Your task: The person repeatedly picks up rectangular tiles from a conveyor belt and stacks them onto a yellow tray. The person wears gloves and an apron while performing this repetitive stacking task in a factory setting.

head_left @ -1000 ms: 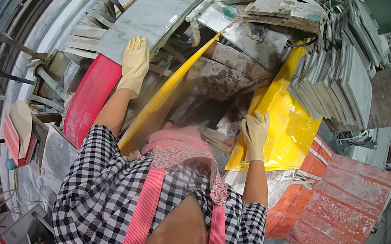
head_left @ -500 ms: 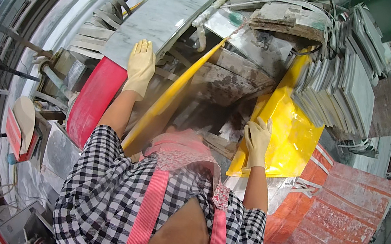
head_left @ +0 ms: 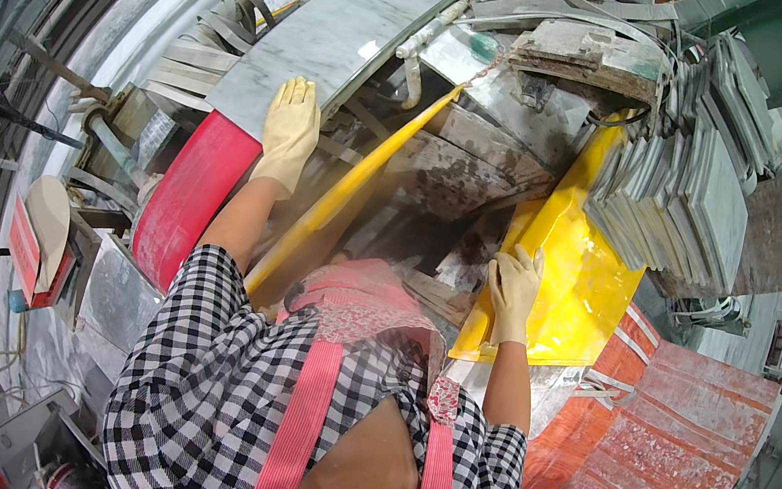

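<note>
A grey-veined white marble slab (head_left: 344, 20) lies at an angle at the upper left. My left hand (head_left: 289, 133), in a pale cream rubber glove, rests with straight fingers on the slab's near end, beside a red curved panel (head_left: 192, 200). On the right, my gloved right hand (head_left: 512, 293) lies against the left edge of a glossy yellow plastic sheet (head_left: 569, 302). Its fingers are slightly bent and its thumb stands apart; nothing shows in its grasp. Between my arms a narrow yellow strip (head_left: 360, 179) stretches from my waist up to a chain.
Thin stone tiles (head_left: 683, 187) stand in stacks at the right. Beyond them lies a dusty orange-red panel (head_left: 675, 439). A stained stone block (head_left: 469, 165) sits between my hands. White pipes (head_left: 416, 66) run along the slab's right side, and a metal rod (head_left: 107, 151) juts in at left.
The view has shifted a little, so the slab and the tile stacks sit slightly further right or lower. Both hands keep nearly the same places on the slab and the yellow sheet.
</note>
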### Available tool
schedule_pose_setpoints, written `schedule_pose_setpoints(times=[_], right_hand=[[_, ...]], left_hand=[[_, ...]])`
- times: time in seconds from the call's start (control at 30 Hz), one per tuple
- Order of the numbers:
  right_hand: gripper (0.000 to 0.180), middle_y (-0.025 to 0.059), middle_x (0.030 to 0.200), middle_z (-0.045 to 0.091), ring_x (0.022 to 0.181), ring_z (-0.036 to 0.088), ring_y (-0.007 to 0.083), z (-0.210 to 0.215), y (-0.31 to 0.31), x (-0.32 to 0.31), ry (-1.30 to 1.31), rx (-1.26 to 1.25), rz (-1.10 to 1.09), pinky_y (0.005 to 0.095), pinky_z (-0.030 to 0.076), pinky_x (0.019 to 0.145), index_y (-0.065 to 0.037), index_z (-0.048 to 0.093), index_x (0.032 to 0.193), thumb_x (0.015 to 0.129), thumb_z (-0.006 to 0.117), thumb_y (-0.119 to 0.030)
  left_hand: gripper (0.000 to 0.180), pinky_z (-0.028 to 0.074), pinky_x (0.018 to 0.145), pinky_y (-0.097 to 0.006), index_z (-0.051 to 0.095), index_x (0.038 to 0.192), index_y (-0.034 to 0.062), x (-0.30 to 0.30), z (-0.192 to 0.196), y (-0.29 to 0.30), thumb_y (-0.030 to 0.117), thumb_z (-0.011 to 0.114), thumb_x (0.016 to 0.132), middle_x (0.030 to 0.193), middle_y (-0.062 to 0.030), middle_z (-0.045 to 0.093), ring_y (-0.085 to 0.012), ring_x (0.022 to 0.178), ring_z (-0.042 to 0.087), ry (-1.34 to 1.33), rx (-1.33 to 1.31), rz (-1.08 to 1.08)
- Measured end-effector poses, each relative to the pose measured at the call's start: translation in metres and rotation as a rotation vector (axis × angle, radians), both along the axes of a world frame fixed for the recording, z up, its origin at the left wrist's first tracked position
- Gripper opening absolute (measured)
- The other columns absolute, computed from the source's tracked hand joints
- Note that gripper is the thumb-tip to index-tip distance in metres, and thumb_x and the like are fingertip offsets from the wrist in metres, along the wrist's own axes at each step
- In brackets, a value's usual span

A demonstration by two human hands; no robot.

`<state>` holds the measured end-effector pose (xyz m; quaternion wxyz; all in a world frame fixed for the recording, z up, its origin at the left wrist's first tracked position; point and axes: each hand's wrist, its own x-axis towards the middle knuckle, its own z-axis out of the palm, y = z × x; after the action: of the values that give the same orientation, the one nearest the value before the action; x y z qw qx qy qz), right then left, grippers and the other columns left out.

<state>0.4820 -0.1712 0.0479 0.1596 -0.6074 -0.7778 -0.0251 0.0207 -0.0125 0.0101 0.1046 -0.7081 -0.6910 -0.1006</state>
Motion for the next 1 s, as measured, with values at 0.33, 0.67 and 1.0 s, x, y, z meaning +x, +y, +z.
schedule_pose_setpoints(times=[0.33,0.67,1.0], right_hand=[[0.016,0.0072,0.096,0.076,0.111,0.064,0.0255,0.000,0.000,0.000,-0.010,-0.011,-0.004,0.0519,0.030,0.123,-0.010,0.076,0.090,0.092,0.065,-0.022],[0.015,0.0082,0.098,0.076,0.113,0.065,0.0264,-0.002,0.000,0.003,-0.037,-0.086,-0.025,0.0519,0.030,0.124,-0.011,0.078,0.093,0.092,0.068,-0.022],[0.016,0.0089,0.096,0.076,0.109,0.067,0.0271,-0.005,-0.001,0.004,-0.022,-0.026,-0.001,0.0524,0.032,0.122,-0.009,0.078,0.092,0.089,0.068,-0.021]], left_hand=[[0.049,0.030,0.125,-0.042,0.056,0.143,-0.0030,0.002,0.006,-0.001,0.025,0.050,0.103,0.151,-0.0212,0.056,-0.0322,0.144,0.048,-0.023,-0.038,0.028],[0.051,0.030,0.125,-0.042,0.056,0.144,-0.0023,0.005,0.008,-0.001,0.026,0.053,0.101,0.152,-0.0205,0.055,-0.0319,0.144,0.048,-0.114,-0.037,0.036],[0.102,0.046,0.111,-0.045,0.046,0.153,-0.0007,-0.131,0.037,0.018,0.064,0.076,0.081,0.142,-0.0258,0.061,-0.0381,0.133,0.059,-0.315,-0.331,0.454]])
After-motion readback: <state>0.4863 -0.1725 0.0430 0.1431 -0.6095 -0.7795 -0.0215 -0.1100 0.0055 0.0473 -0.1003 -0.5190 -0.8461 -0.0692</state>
